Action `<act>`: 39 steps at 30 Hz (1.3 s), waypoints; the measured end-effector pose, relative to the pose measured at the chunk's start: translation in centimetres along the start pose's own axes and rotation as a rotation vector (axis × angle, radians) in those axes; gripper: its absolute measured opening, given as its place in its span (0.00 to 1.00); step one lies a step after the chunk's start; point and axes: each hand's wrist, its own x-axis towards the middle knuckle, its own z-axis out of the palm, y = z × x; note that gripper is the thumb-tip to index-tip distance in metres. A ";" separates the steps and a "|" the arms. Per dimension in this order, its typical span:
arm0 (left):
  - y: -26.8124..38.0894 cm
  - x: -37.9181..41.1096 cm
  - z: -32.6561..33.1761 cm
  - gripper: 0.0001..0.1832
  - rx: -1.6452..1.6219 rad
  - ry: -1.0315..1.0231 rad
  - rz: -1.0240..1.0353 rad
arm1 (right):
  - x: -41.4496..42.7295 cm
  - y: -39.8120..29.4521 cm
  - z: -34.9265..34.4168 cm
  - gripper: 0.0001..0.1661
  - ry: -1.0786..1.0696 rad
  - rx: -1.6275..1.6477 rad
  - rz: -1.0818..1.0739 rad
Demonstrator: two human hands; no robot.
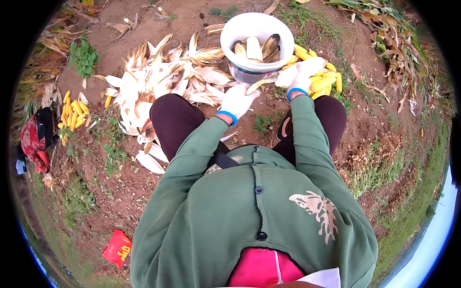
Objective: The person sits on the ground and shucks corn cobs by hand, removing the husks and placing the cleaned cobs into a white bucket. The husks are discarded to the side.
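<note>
My left hand (pixel 237 99), in a white glove with a blue cuff, grips one end of a pale strip of corn husk (pixel 262 83). The strip stretches across to my right hand (pixel 298 75), gloved the same way, which is closed around a pale ear of corn (pixel 312 67), apparently with husk on it. Just beyond my hands stands a white plastic bucket (pixel 230 34) with several unhusked ears (pixel 254 48) inside, some of them darkened. Beside the bucket, partly behind my right hand, lies a pile of yellow corn cobs (pixel 324 82).
A large heap of dry husks (pixel 173 75) spreads left of the bucket. More yellow cobs (pixel 74 113) lie farther left, near a person in red (pixel 36 140). Cut corn stalks (pixel 392 43) are at the upper right. A red packet (pixel 117 248) is at the lower left.
</note>
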 end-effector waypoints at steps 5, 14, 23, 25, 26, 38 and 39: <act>-4.4 5.7 -5.9 0.44 0.243 -0.092 -0.083 | 0.3 2.6 -1.2 0.26 -0.284 -0.009 0.152; -12.9 7.9 -14.4 0.50 -0.049 0.134 -0.174 | -3.6 2.0 -0.3 0.30 -0.348 -0.120 0.221; -17.1 10.0 -12.2 0.49 0.447 -0.041 -0.364 | -6.1 -1.0 1.3 0.19 -0.470 -0.116 0.275; -15.1 10.0 -10.8 0.47 0.487 0.021 -0.255 | -6.3 -1.3 0.9 0.20 -0.510 -0.149 0.321; -14.6 10.5 -10.8 0.47 0.387 0.080 -0.203 | -5.6 -1.0 0.6 0.21 -0.593 -0.161 0.325; -4.1 5.3 -1.0 0.28 -1.302 -0.409 -0.273 | -9.1 0.2 1.7 0.30 -0.955 0.007 0.789; -3.7 4.9 -0.8 0.27 -1.287 -0.317 -0.279 | -10.3 -0.4 2.0 0.30 -0.926 -0.034 0.782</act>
